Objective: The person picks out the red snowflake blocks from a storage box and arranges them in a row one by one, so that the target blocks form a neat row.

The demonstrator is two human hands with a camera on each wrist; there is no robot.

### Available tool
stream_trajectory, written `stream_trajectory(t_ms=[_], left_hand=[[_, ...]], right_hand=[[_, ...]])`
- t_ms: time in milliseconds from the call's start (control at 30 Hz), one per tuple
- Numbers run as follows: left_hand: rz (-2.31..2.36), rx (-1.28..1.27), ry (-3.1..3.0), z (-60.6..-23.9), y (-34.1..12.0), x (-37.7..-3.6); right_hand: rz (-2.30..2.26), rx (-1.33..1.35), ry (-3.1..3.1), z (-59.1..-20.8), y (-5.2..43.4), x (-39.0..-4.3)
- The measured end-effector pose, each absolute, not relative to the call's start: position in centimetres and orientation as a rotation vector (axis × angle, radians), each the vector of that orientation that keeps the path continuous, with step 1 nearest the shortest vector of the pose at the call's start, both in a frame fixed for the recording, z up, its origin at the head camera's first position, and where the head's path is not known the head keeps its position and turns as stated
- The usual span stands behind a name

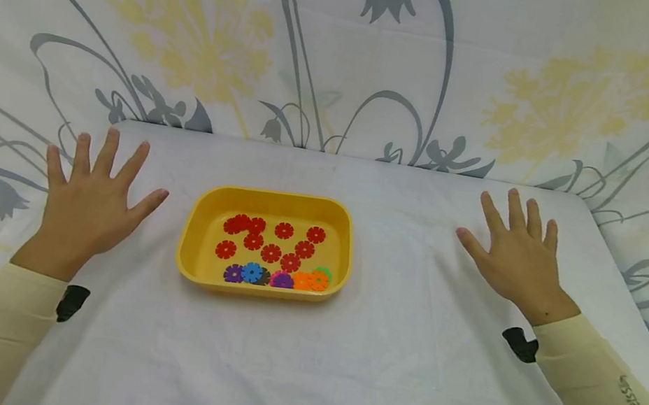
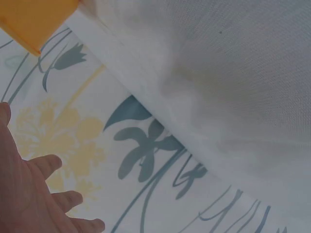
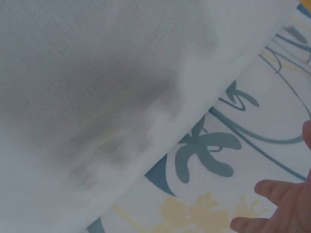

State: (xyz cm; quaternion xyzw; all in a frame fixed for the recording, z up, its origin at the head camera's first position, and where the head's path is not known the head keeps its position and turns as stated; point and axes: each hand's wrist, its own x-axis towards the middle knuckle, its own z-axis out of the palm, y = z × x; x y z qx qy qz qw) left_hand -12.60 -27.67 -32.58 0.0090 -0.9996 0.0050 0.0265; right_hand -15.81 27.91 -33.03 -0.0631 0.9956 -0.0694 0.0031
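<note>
A yellow tray sits on the white cloth between my hands, nearer the left one. Inside it, red flower-shaped discs are scattered toward the back and middle. Along its front wall lie purple, blue, orange and other coloured discs, some overlapping. My left hand is left of the tray, fingers straight and spread, holding nothing. Far to the tray's right, my right hand is likewise spread and holds nothing. Each wrist view catches only part of its hand, with a tray corner in the left one.
A white cloth covers the table. Behind it and at the sides hangs a patterned fabric with grey and yellow flowers. Black straps show at both cuffs.
</note>
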Motion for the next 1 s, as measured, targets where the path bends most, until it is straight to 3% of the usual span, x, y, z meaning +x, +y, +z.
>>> stream_trajectory(t_ms=[333,433,667,1000], left_hand=[[-0.074,0.016,-3.082,-33.3,-27.5,-12.8],[-0.286,0.007,-3.09,-33.4,-26.7,-12.7],[-1.073,0.017,-3.192,-34.6,-24.6,-12.5],[-1.505,0.026,-3.138,-36.5,-24.1,-12.5]], right_hand=[[-0.156,-0.236,3.157,-32.7,27.4,-15.8],[-0.219,-0.288,3.193,-32.6,26.5,-15.5],[-0.678,-0.641,3.269,-32.6,20.9,-14.8],[-1.022,-1.105,2.909,-31.9,12.2,-14.2]])
